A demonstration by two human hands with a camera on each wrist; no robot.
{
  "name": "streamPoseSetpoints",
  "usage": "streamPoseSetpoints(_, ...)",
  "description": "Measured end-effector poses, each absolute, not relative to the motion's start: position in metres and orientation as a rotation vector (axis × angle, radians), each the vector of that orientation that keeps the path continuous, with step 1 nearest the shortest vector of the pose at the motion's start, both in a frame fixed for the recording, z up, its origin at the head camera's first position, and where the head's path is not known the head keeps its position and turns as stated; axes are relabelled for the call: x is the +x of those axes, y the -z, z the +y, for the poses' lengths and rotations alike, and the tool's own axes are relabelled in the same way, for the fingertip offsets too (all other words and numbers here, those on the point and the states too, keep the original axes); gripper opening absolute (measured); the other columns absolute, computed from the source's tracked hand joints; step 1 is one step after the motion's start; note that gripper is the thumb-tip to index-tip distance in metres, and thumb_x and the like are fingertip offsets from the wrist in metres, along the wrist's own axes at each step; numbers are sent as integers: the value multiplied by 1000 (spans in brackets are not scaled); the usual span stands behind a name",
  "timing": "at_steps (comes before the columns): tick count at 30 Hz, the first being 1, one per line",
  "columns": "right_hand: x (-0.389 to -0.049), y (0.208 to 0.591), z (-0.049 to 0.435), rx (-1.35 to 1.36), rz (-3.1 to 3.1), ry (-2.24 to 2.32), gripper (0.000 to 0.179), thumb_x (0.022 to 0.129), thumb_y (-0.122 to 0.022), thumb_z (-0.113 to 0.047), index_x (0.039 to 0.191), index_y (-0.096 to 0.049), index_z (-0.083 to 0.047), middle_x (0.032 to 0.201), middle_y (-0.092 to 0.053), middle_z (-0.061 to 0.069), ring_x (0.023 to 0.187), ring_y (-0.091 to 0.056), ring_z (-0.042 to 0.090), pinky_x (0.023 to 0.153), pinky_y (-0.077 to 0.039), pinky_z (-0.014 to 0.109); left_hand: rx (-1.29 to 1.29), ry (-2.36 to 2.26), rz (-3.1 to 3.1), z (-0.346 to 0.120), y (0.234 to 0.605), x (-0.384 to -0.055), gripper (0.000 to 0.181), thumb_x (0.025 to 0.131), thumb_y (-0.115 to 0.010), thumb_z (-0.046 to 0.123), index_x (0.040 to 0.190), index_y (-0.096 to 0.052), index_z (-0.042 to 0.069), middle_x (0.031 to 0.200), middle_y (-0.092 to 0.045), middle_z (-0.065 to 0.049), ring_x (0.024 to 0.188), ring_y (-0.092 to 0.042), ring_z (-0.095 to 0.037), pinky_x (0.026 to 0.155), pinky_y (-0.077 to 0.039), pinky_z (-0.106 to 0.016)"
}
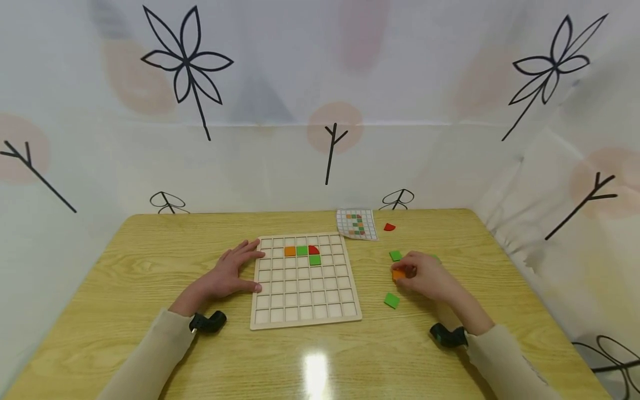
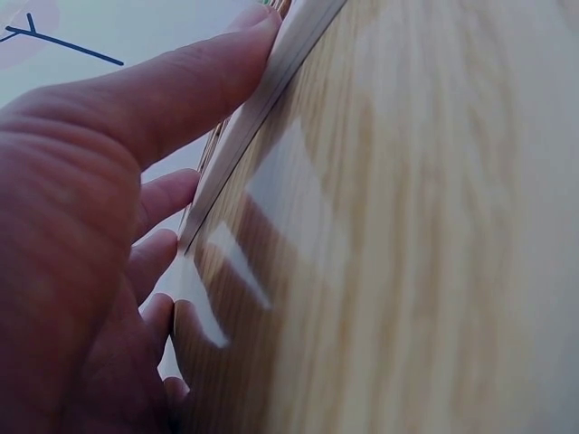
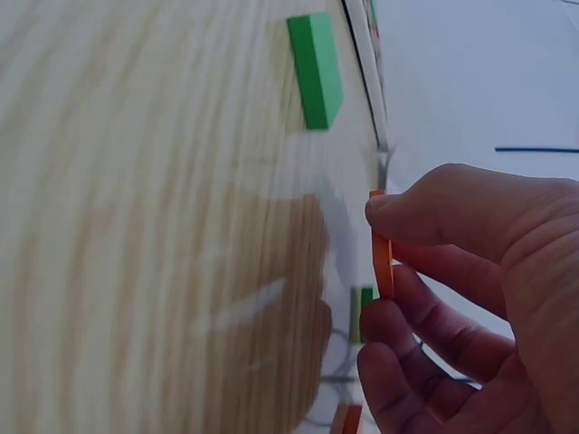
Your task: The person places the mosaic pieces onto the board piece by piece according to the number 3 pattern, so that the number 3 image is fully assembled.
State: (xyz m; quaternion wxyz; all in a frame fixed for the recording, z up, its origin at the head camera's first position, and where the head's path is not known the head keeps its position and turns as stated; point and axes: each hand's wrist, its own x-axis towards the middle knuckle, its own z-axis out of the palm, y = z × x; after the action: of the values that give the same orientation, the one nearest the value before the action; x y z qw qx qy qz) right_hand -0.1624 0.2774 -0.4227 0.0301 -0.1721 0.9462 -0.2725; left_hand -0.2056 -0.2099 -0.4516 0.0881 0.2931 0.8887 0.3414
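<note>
A pale wooden grid board point(image 1: 300, 316) lies on the table, with one orange square, two green squares and a red quarter-circle piece point(image 1: 313, 250) in its upper cells. Along its left edge rests my left hand point(image 1: 227, 275), thumb and fingers spread; the left wrist view has the thumb right at the board's side point(image 2: 262, 95). To the right of the board, my right hand point(image 1: 422, 275) pinches an orange square tile point(image 3: 383, 258) between thumb and fingers, the tile standing edge-on in the right wrist view. Loose green tiles point(image 1: 392, 300) lie around that hand.
A paper card point(image 1: 357, 224) printted with a coloured grid pattern lies behind the board's far right corner. Beside it is a loose red quarter-circle piece point(image 1: 389, 227). A patterned white cloth point(image 1: 260, 166) hangs behind the wooden table point(image 1: 165, 255).
</note>
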Motion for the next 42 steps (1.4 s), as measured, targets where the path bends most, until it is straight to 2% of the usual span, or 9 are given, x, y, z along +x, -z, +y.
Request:
streamPoseSetpoints(6,-169,422,261,-590,2933,839,25,83,-79,-12,107,-75,-6,87,-58,-3,76,-53,12,64,-48,28,872,-1020,2639,-210,451,-206,77,83,-80,41,146,-48,9,164,-19,-13,151,-4,-38,114,1,-63)
streamPoseSetpoints(13,-180,423,237,-669,2884,910,26,83,-78,-11,108,-75,-6,92,-61,-2,79,-55,13,68,-49,31,871,-1017,2645,-211,452,-205,77,83,-80,40,146,-48,8,164,-19,-13,151,-4,-38,114,1,-63)
streamPoseSetpoints(42,-198,424,137,-866,2790,938,20,84,-77,-11,104,-75,-10,92,-58,-4,78,-51,12,67,-46,28,874,-1028,2628,-212,452,-206,77,84,-79,43,146,-48,10,164,-19,-11,151,-4,-36,114,2,-63)
